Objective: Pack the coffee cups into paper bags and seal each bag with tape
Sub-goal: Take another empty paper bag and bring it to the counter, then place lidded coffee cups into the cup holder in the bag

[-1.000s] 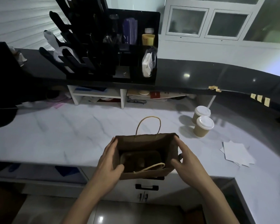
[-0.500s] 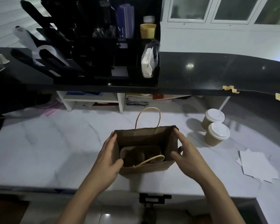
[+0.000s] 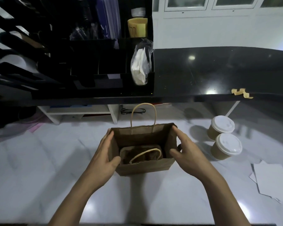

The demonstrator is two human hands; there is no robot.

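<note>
An open brown paper bag is stood upright on the marble worktop, with its far handle raised and its near handle folded down inside. Its 9 o'clock wall is clasped by the left hand, the thumb hooked over the near rim. Its 3 o'clock wall is clasped by the right hand, the fingers curled round it. Two lidded coffee cups are set just beside each other at 3 o'clock of the bag, apart from it. White paper sheets are spread at 4 o'clock. Tape strips are stuck on the black ledge at 2 o'clock.
</note>
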